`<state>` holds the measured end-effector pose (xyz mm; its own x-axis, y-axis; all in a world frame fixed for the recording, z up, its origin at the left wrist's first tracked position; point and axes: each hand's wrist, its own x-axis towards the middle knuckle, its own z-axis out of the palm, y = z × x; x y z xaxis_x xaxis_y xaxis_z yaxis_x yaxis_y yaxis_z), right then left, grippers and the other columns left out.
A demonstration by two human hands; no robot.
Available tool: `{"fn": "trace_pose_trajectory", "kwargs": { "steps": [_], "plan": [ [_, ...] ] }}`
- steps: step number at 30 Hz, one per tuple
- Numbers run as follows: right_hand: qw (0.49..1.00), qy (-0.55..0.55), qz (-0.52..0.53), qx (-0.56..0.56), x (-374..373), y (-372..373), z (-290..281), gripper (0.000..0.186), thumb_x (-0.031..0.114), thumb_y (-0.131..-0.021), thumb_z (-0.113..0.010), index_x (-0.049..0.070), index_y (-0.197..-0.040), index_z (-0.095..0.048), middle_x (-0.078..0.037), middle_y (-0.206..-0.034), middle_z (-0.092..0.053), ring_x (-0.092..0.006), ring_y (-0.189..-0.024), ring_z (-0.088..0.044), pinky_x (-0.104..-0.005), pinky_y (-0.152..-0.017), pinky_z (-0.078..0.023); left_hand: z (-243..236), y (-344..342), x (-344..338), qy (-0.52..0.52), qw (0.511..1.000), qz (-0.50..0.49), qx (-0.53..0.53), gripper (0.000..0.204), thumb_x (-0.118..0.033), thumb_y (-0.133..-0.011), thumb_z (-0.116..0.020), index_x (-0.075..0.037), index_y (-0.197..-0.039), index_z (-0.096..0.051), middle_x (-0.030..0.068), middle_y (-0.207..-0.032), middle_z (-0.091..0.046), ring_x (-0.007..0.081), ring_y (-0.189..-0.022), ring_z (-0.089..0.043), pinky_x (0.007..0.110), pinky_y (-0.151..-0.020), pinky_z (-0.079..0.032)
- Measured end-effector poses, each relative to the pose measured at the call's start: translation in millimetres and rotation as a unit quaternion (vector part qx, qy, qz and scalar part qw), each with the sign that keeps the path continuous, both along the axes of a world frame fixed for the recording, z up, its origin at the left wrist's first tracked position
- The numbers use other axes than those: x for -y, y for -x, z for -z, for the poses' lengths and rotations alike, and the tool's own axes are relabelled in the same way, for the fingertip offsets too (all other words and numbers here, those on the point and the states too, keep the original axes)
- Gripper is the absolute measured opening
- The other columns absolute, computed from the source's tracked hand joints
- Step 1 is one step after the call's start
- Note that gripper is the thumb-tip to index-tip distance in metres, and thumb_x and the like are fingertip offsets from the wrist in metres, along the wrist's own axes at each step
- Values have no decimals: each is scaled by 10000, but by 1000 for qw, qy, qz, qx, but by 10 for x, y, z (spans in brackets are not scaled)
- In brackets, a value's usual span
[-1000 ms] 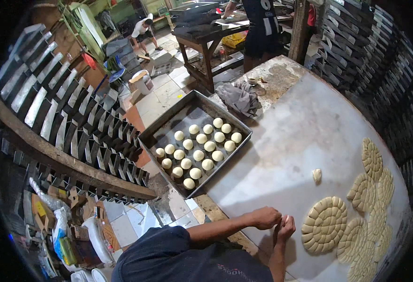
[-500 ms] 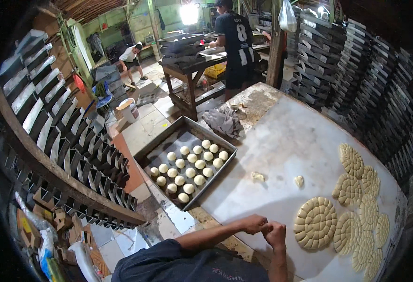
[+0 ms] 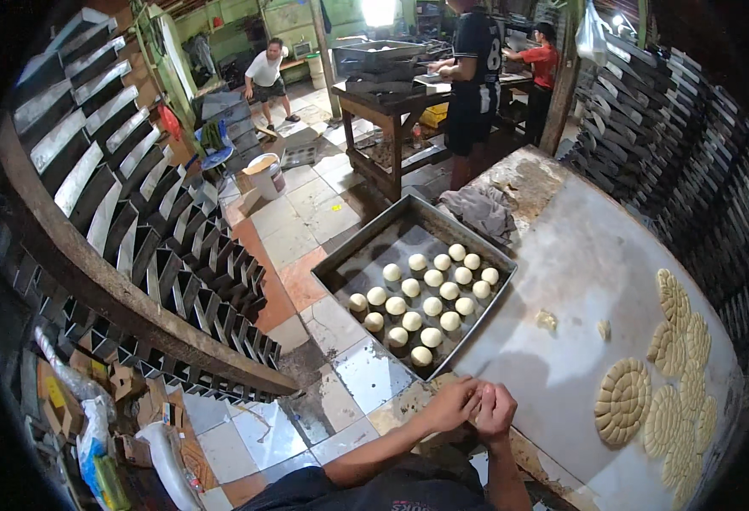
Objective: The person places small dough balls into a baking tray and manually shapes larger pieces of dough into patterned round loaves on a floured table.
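bakery bench, hands at the near edge

far left: racks of empty metal pans [image 3: 127, 213] stacked on edge along a curved wooden shelf. near left, low: a clutter of bags and cartons [image 3: 93, 409].
centre floor: pale and reddish tiles, a white bucket [image 3: 265, 175] standing far off.
centre: a rectangular metal tray [image 3: 353, 264] set at the bench's left edge, holding rows of small round dough balls [image 3: 426, 298] toward its right half; its left half is bare.
far centre: a grey cloth [image 3: 481, 209] crumpled on the bench just beyond the tray; other people stand at a dark wooden table [image 3: 391, 102] well beyond.
near centre: left hand [image 3: 453, 404] and right hand [image 3: 495, 410] touch each other at the near bench edge, fingers curled in and pressed together; whether dough sits between them cannot be told.
right: the pale bench top [image 3: 579, 272] with two small dough scraps [image 3: 547, 320]; further right, flat round coils of dough pieces [image 3: 623, 400] lie side by side along the right rim.
far right: more dark stacked pans [image 3: 690, 128].
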<state>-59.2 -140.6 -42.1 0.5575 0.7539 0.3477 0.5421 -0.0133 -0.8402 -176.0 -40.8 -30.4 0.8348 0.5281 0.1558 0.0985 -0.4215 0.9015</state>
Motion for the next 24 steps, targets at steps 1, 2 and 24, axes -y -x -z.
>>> {"fn": "trace_pose_trajectory", "kwargs": {
  "steps": [1, 2, 24],
  "plan": [
    [997, 35, 12, 67, 56, -21, 140, 229, 153, -978, -572, -2, -810, -586, -190, -678, -540, -402, -626, -566, -464, -575, -446, -1, 45, -5, -35, 999, 4, -25, 298, -158, -950, -596, 1, -1202, -604, 236, -1068, -638, 452, -972, -637, 494, -858, -517],
    [997, 41, 10, 67, 117, 6, 176, 229, 153, -978, -572, -2, -810, -586, -190, -678, -540, -402, -626, -566, -464, -575, -446, 13, 58, -8, -29, 999, 3, -25, 298, -158, -950, -596, 1, -1202, -604, 236, -1068, -638, 452, -972, -637, 494, -858, -517],
    [940, 206, 58, 268, 1666, -2277, 871, 227, 205, -827, -661, 10, -823, -544, -209, -932, -517, -436, -992, -468, -580, -994, -352, 1366, -1703, -455, -311, 945, 15, -100, 224, -281, -901, -635, -128, -1063, -621, 142, -1149, -584, 386, -1192, -492, 497, -1010, -414]
  ]
}}
